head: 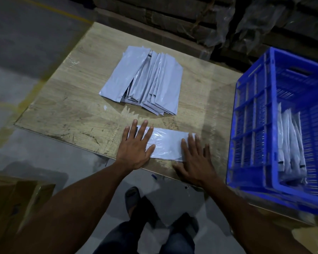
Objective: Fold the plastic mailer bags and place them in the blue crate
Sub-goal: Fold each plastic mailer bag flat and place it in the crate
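One grey plastic mailer bag (166, 143), folded into a long strip, lies near the front edge of the wooden board (66, 99). My left hand (136, 145) presses flat on its left end with straight, spread fingers. My right hand (195, 158) lies flat on its right end, fingers straight too. A fanned pile of grey mailer bags (145, 79) sits farther back on the board, apart from both hands. The blue crate (255, 114) stands at the right, with several folded mailers (290, 143) upright inside it.
A cardboard box (13, 204) stands low at the left, beside the board. Stacked cartons and crumpled plastic sheeting (218, 24) line the back. The grey floor with yellow lines (26, 52) lies to the left. My feet (134, 197) are below the board's front edge.
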### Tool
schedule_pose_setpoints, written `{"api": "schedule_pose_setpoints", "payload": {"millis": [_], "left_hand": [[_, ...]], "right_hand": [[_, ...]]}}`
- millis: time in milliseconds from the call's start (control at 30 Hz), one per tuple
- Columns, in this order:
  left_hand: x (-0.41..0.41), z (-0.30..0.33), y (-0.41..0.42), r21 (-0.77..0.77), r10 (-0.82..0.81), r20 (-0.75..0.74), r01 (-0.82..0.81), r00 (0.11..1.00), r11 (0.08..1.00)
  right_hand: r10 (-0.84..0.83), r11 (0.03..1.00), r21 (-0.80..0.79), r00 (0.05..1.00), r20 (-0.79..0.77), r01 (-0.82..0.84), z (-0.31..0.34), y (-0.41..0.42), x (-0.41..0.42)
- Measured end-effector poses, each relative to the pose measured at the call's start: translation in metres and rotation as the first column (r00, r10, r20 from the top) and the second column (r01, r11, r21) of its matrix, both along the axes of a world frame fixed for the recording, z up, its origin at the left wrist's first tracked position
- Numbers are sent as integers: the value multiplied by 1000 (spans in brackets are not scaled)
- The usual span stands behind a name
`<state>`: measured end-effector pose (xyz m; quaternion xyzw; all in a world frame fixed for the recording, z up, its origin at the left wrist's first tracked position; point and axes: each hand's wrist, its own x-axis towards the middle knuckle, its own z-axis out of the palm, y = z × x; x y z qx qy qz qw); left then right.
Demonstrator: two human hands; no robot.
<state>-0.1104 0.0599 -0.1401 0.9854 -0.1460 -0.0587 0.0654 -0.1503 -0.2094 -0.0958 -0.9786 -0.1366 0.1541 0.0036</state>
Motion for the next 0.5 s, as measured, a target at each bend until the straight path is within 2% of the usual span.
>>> {"api": "schedule_pose_setpoints", "payload": {"millis": [100, 167, 267, 367, 433, 500], "left_hand": [[1, -1, 0, 12, -13, -9, 13, 1000, 1000], [3, -3, 1, 16, -18, -11, 18, 1000, 1000], [3, 3, 3, 52, -41, -26, 42, 999, 998], [-7, 13, 2, 127, -220, 50, 212, 974, 969], [-14, 14, -2, 146, -331, 30, 324, 943, 935], [-17, 15, -10, 147, -344, -31, 345, 938, 927]], "right_hand": [[200, 979, 28, 978, 51, -202, -2, 13, 8], [276, 960, 38, 960, 49, -278, -5, 15, 14], [294, 956, 16, 956, 13, -294, -7, 11, 18], [273, 962, -16, 962, -9, -273, -4, 11, 17], [231, 973, -3, 973, -1, -231, -1, 14, 15], [217, 976, -2, 976, -3, -217, -1, 12, 13]]}}
